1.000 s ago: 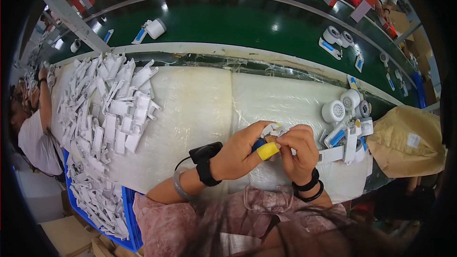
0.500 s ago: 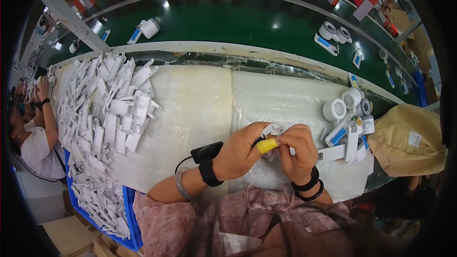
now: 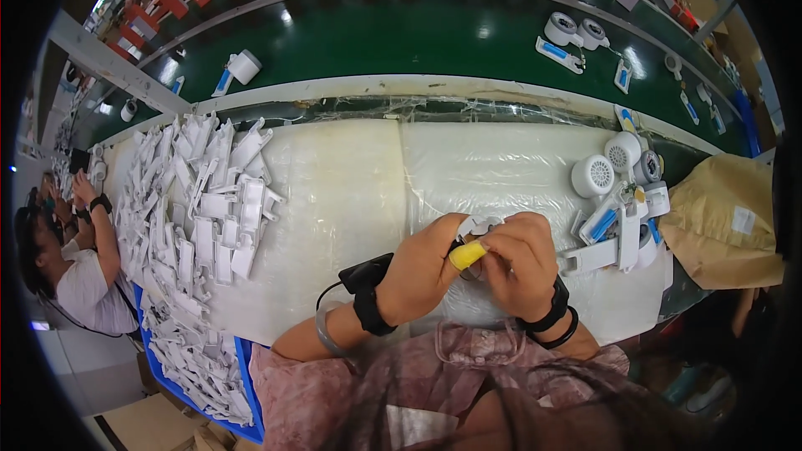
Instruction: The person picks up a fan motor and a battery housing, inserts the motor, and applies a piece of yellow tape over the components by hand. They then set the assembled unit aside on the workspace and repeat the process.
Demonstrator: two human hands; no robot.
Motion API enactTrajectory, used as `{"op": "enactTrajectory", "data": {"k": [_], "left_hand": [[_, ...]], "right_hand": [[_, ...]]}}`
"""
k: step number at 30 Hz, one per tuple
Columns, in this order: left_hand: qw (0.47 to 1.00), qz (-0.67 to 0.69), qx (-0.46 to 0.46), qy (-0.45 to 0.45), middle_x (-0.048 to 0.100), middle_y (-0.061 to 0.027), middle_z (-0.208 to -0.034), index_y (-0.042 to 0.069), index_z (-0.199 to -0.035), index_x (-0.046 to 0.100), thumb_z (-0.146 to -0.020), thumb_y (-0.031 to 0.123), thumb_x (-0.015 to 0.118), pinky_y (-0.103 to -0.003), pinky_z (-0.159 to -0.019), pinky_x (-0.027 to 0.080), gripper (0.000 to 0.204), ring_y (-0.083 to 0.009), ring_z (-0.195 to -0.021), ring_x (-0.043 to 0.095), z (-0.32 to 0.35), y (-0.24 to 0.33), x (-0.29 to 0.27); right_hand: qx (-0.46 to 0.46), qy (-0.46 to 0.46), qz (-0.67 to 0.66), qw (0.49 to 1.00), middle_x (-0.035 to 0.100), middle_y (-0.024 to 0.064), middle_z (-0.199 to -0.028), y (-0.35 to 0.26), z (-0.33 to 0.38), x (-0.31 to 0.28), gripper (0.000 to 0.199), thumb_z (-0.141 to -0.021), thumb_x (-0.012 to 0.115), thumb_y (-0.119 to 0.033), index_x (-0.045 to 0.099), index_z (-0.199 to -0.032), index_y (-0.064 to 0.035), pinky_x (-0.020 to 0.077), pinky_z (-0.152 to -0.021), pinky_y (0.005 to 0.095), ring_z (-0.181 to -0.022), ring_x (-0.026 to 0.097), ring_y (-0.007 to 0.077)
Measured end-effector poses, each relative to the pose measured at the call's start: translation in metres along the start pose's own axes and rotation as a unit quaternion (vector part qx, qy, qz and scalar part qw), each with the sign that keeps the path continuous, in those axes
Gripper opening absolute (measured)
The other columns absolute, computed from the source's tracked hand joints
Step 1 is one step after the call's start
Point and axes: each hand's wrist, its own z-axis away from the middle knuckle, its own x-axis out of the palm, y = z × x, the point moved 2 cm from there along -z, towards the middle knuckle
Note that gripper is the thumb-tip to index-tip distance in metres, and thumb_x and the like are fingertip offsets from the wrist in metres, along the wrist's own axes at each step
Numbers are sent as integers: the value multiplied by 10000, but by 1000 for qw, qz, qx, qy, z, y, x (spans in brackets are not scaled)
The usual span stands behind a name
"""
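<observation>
My left hand (image 3: 424, 269) and my right hand (image 3: 525, 266) meet above the covered bench (image 3: 334, 192). A yellow wrap (image 3: 466, 255) covers the left thumb. Held in the left fingers is a small white plastic part (image 3: 476, 224), mostly hidden, its exact kind not visible. The right fingertips pinch together against it, and whatever they grip is hidden. Something thin and dark shows just below the thumb. Right of my right hand lies a cluster of white round fan-like units (image 3: 592, 176) and white handle pieces (image 3: 590, 257) with blue inserts.
White plastic shells (image 3: 205, 192) are heaped at left, with more in a blue crate (image 3: 245, 367) below. Beyond the bench runs a green conveyor (image 3: 376, 42) carrying several units. A brown paper bag (image 3: 718, 217) stands at right. Another person (image 3: 88, 276) works at far left.
The view has shifted slightly, moving the bench items in the picture. My right fingers have curled in closer to the left thumb; both hands stay together at the white part.
</observation>
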Motion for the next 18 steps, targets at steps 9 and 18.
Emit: {"op": "enactTrajectory", "data": {"k": [9, 18], "left_hand": [[994, 88, -21, -68, 581, -36, -831, 10, -1265, 475, -987, 204, 537, -249, -604, 456, 345, -95, -668, 537, -4, 7, -5], [996, 79, -37, -19, 582, -27, -759, 8, -1175, 552, -978, 163, 544, -239, -575, 449, 251, -87, -634, 543, 3, -5, 2]], "right_hand": [[-27, -7, -49, 998, 600, 36, -792, 6, 0, 1, 284, -680, 720, 88, 643, -917, -49, 506, -883, 407, -702, 597, 193], [-12, -14, -52, 998, 582, 45, -757, 4, 1, 3, 280, -690, 711, 105, 636, -914, -44, 517, -885, 419, -671, 592, 202]]}}
